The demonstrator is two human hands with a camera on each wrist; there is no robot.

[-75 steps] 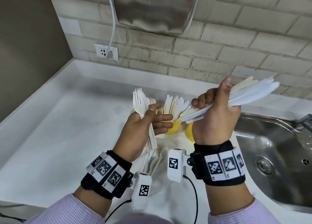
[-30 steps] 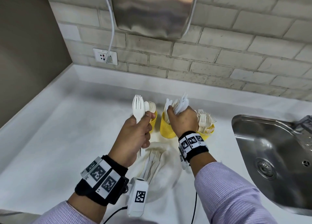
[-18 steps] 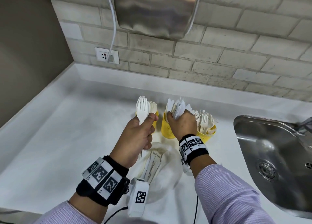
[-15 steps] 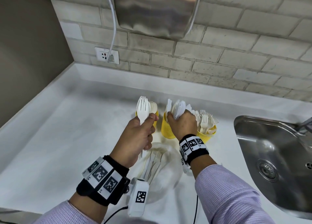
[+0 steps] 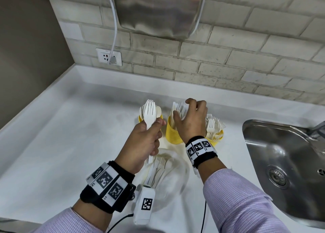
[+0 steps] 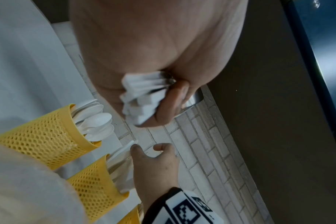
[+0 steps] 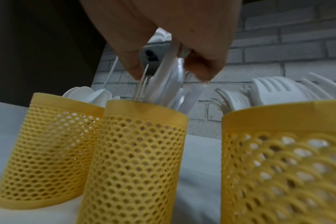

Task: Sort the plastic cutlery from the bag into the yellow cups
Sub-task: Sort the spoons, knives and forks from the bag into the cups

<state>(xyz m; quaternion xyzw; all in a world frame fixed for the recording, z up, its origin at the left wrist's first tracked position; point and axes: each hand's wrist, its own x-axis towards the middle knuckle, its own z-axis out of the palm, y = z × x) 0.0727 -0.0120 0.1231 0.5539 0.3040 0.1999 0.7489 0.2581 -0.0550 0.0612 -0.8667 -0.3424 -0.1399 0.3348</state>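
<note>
1. Head view: My left hand (image 5: 144, 141) grips a bundle of forks (image 5: 149, 112) by the handles, fingers curled round them, tines up, long axis near upright. The bundle stands in front of the left cup (image 5: 140, 118), the one with spoons. My right hand (image 5: 190, 121) is over the middle cup (image 5: 173, 133), fingers loosely spread about the tops of the knives (image 5: 179, 109) standing in it; whether it has any real hold on them I cannot tell. The fork cup (image 5: 217, 137) is the right-hand one, toward the sink (image 5: 281, 162), on the far side of my right hand from the bundle. I judge the coming move turns on that: the forks must cross rightward past the middle cup, handles down. More forks lie in the clear bag (image 5: 168, 176) on the bench (image 5: 61, 136), toward its near edge, between my wrists.

2. Left wrist view: The handle ends of the bundle (image 6: 144, 100) fan out below my closed fist (image 6: 163, 53), pointing down. The spoon cup (image 6: 46, 136) is nearest; the middle cup (image 6: 94, 191) lies beyond it with my right hand (image 6: 155, 166) just beside its rim.

3. Right wrist view: The three cups stand in a row, left (image 7: 46, 151), middle (image 7: 132, 159), right (image 7: 282, 159) with fork tines above its rim. My fingertips (image 7: 134, 66) hover at the knife tops (image 7: 169, 78), parted.
</note>
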